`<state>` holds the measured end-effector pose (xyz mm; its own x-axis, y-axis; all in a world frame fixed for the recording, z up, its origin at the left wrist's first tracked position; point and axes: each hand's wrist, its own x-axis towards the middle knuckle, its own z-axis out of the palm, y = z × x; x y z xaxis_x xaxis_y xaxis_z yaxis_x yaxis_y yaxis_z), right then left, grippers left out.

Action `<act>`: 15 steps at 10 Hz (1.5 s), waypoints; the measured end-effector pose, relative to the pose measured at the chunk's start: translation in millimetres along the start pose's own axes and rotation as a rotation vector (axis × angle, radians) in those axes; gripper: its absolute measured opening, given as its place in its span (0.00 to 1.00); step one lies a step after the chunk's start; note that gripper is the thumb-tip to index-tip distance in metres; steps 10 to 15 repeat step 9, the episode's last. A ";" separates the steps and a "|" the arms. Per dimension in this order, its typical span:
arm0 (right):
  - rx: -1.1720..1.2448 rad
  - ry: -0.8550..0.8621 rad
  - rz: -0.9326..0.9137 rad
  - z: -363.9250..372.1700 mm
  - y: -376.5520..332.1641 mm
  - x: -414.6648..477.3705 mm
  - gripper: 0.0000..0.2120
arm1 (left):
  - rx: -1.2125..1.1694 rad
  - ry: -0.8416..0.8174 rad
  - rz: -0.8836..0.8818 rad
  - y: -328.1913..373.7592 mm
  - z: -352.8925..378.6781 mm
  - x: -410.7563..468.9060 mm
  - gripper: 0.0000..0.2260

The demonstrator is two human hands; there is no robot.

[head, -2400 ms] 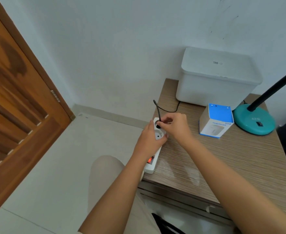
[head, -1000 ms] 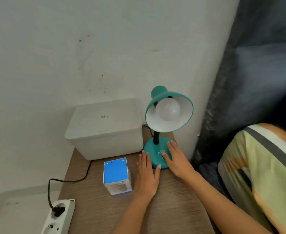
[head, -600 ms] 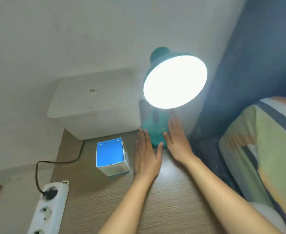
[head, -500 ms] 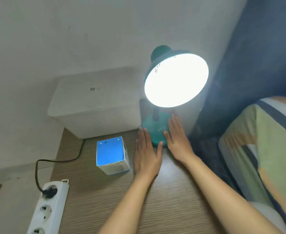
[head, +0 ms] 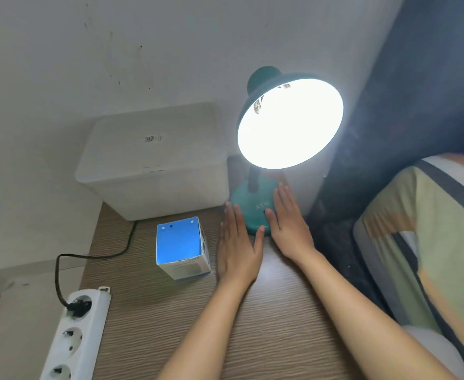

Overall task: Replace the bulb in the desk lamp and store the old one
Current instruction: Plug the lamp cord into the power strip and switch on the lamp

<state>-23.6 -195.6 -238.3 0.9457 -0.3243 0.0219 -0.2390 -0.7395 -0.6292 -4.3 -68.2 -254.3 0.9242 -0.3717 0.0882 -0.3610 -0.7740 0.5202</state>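
A teal desk lamp stands at the back of the wooden table, its shade [head: 263, 78] tilted toward me and lit so brightly that the bulb [head: 289, 123] is lost in glare. My right hand [head: 289, 223] lies flat on the right side of the lamp's round base [head: 250, 204], thumb at the switch area. My left hand [head: 237, 242] rests flat on the table, fingers apart, thumb tip touching the base's front edge. A blue-and-white bulb box [head: 180, 248] stands just left of my left hand.
A white lidded plastic bin [head: 154, 160] sits against the wall behind the box. A white power strip [head: 74, 338] lies at the table's left edge with the lamp's black plug [head: 78, 307] in it. A dark curtain and a striped cushion [head: 431, 242] are on the right.
The plug went into the power strip, then both hands moved to the lamp base. The lamp was unlit a second ago and is now on. The hands have barely moved since.
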 end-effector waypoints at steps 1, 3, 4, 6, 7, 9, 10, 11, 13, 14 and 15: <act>-0.002 0.012 0.000 -0.1 -0.3 -0.7 0.27 | -0.016 -0.001 0.000 0.1 0.0 0.0 0.33; 0.044 0.100 0.022 0.8 -3.6 0.6 0.26 | -0.048 0.002 0.000 -0.1 -0.7 -1.0 0.33; 0.091 0.194 0.053 3.4 -7.8 5.7 0.24 | -0.070 0.012 0.005 0.8 -1.5 -1.2 0.36; 0.077 0.238 0.055 6.4 -11.7 5.0 0.24 | -0.109 0.032 0.016 0.4 -0.8 -2.4 0.38; 0.041 0.234 0.036 6.1 -11.0 4.3 0.24 | -0.114 0.029 0.011 0.2 -1.7 -0.7 0.38; 0.064 0.136 0.056 -1.5 -14.7 -4.7 0.26 | -0.183 0.004 -0.044 -0.1 -6.5 -11.8 0.45; 0.064 0.136 0.056 -1.5 -14.7 -4.7 0.26 | -0.183 0.004 -0.044 -0.1 -6.5 -11.8 0.45; 0.064 0.136 0.056 -1.5 -14.7 -4.7 0.26 | -0.183 0.004 -0.044 -0.1 -6.5 -11.8 0.45; 0.064 0.136 0.056 -1.5 -14.7 -4.7 0.26 | -0.183 0.004 -0.044 -0.1 -6.5 -11.8 0.45; 0.064 0.136 0.056 -1.5 -14.7 -4.7 0.26 | -0.183 0.004 -0.044 -0.1 -6.5 -11.8 0.45; 0.064 0.136 0.056 -1.5 -14.7 -4.7 0.26 | -0.183 0.004 -0.044 -0.1 -6.5 -11.8 0.45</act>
